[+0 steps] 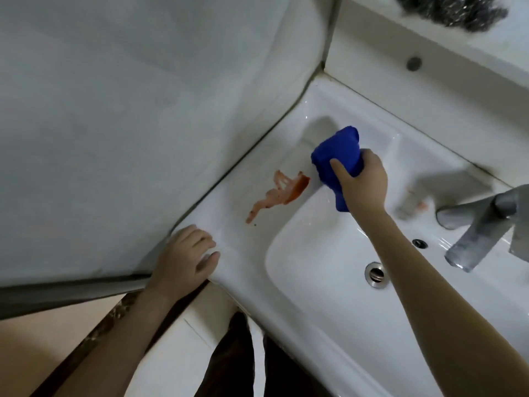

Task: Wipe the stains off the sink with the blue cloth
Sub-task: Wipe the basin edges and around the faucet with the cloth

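Note:
A white ceramic sink (237, 247) fills the right half of the head view. A reddish-orange stain (282, 196) is smeared across its flat left rim. My right hand (362, 183) grips a bunched blue cloth (336, 159) just right of the stain, over the rim at the basin's far left edge. Whether the cloth touches the sink I cannot tell. My left hand (187, 259) rests on the sink's near left corner, fingers loosely curled and holding nothing. A fainter pinkish smear (420, 204) lies on the rim near the tap.
A grey metal tap (481, 230) juts over the basin from the right. The drain (375, 274) and an overflow hole (420, 243) lie in the basin. A white wall meets the sink's left side. A dark fuzzy object (446, 8) sits on the ledge at top right.

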A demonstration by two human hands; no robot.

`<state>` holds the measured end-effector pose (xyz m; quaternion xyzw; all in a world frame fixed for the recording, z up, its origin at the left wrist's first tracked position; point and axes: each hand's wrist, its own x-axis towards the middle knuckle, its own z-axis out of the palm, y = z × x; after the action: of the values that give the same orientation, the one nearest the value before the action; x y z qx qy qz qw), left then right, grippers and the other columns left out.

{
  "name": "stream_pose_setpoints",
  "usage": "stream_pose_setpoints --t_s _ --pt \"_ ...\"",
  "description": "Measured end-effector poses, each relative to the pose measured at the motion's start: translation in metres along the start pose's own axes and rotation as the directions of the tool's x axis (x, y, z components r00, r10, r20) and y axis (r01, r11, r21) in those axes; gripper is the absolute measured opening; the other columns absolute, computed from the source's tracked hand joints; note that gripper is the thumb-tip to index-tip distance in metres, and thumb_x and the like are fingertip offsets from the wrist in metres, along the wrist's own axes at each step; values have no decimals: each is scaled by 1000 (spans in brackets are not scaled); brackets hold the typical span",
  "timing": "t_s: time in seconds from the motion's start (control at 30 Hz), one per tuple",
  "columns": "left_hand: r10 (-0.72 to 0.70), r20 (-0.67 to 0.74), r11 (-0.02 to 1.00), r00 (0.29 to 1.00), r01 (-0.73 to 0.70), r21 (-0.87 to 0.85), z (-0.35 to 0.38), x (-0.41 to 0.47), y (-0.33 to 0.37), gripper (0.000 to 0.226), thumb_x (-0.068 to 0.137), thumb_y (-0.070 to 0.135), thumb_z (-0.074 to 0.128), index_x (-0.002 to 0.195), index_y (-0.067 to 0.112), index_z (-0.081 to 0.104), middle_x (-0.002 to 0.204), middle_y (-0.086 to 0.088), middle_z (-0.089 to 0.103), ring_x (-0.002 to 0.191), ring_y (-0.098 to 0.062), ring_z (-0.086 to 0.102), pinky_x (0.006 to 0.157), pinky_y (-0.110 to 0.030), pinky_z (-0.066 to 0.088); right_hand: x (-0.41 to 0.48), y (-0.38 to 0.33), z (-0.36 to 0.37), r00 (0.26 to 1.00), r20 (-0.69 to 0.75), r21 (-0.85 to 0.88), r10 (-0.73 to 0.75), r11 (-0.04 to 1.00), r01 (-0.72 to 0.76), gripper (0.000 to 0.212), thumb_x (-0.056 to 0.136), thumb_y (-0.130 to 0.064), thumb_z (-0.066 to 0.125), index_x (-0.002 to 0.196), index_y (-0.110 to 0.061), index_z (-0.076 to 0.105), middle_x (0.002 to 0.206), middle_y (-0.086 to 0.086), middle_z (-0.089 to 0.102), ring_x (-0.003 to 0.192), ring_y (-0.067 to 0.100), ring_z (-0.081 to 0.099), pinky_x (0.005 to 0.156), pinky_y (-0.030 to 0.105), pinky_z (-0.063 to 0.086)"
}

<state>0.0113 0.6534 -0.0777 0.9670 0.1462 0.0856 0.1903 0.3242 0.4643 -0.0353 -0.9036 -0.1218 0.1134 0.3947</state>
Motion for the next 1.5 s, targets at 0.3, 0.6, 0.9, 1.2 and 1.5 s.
stream_pose_setpoints --t_s 0.3,0.6,0.9,1.2,1.5 --pt "131 -193 991 972 -130 20 17 0 -12 28 87 25 52 77 7 72 76 -7 66 70 -29 56 68 -36 41 25 8 75 979 -44 -355 -201 919 172 57 88 -54 56 135 -25 43 114 2 55 94 22 56 63 33 45" --pt "129 -183 991 975 -131 4 17 0 -14 28 87 27 52 76 9 70 73 -5 64 65 -29 55 69 -35 38 6 23 57 953 136 -359 -271 883 303 46 91 -46 59 127 -19 50 109 4 59 89 29 60 69 35 46" --pt "121 -205 992 971 -122 5 20 -1 -14 28 86 26 51 77 9 72 73 -4 66 69 -23 54 71 -33 36 -15 -23 111 914 245 -314 -323 866 390 45 91 -45 58 124 -16 50 109 2 57 82 23 55 66 29 37" --pt "120 -198 993 973 -120 12 21 0 -15 27 85 26 51 77 10 71 72 -3 64 67 -24 54 70 -35 38 42 -27 97 981 -3 -372 -194 911 179 49 91 -40 57 132 -14 48 124 11 53 99 38 59 71 37 41" --pt "106 -202 994 974 -108 1 22 0 -15 27 86 27 51 77 10 71 73 -2 65 69 -24 54 71 -35 39 -15 -8 77 899 296 -325 -322 851 412 29 90 -45 57 108 -22 61 97 7 66 75 33 67 59 36 52"
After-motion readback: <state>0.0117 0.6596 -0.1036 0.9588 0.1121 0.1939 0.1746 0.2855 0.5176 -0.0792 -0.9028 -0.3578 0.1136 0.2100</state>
